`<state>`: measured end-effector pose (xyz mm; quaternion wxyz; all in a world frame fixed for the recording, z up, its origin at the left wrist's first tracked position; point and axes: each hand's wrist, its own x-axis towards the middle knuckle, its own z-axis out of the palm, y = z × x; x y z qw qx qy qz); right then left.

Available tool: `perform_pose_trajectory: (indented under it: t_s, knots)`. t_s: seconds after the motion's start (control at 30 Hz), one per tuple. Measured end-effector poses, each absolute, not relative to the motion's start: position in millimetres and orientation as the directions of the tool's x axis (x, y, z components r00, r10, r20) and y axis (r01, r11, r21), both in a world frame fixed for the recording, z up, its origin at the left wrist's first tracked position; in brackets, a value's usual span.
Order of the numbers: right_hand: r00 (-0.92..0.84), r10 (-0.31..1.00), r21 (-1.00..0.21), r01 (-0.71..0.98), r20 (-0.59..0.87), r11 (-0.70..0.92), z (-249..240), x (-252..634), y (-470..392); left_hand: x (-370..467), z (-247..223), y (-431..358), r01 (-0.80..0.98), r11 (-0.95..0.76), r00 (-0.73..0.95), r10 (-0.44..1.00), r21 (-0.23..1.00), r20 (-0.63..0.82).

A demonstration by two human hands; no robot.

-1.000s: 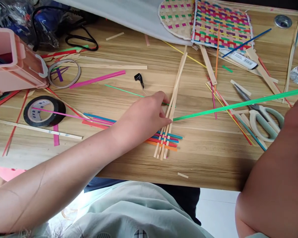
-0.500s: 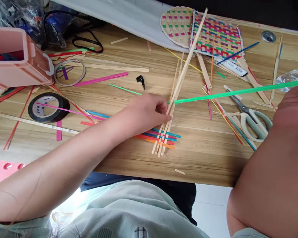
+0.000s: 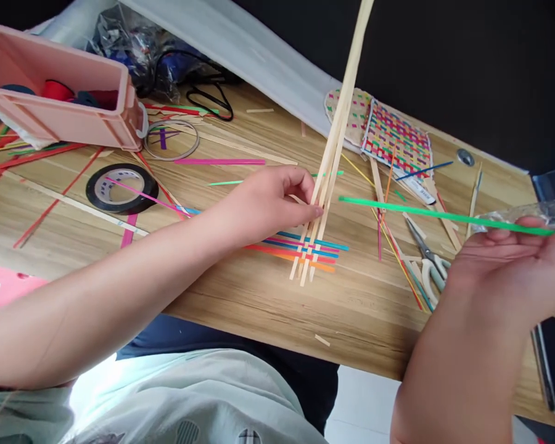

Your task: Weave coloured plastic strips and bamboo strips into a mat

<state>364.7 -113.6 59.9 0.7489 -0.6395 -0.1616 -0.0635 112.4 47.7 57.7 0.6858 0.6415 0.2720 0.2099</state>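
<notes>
My left hand (image 3: 282, 200) pinches several pale wooden strips (image 3: 337, 135) that rise toward the back. Below its fingertips, the strips' lower ends cross blue, pink, red and orange strips (image 3: 321, 256) in a small weave on the table. Over at the right, my right hand (image 3: 522, 253) holds a long green strip (image 3: 444, 216) by its right end. The green strip's left tip is close to the pale strips, just right of them, with a gap between. Another thin green strip (image 3: 226, 182) passes behind my left hand.
Scissors (image 3: 428, 253) lie near my right forearm. A black tape roll (image 3: 121, 188), a pink bin (image 3: 60, 123) and a grey ring (image 3: 197, 145) are at the left. Woven pieces (image 3: 398, 135) lie at the back, with loose strips around.
My right hand has come into fuller view, and the green strip now slopes down to the right, its left tip farther from the pale strips. The camera view has shifted and turned.
</notes>
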Motion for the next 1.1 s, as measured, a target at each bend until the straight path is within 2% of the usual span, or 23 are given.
perform_pose_trajectory:
  t_s: [0.1, 0.23, 0.37, 1.1]
  knots:
    - [0.979, 0.147, -0.907, 0.070, 0.143, 0.416, 58, 352, -109, 109, 61, 48, -0.011, 0.105, 0.777, 0.627, 0.994, -0.058]
    - [0.964, 0.265, -0.896, -0.119, -0.001, 0.428, 54, 341, -104, 106, 65, 48, -0.040, 0.107, 0.809, 0.587, 0.994, -0.031]
    - [0.938, 0.320, -0.879, -0.263, -0.136, 0.398, 54, 336, -101, 103, 69, 48, -0.080, 0.119, 0.832, 0.555, 0.990, 0.001]
    - [0.826, 0.366, -0.820, -0.526, -0.429, 0.225, 57, 327, -89, 96, 74, 45, -0.220, 0.285, 0.896, 0.437, 0.933, 0.077]
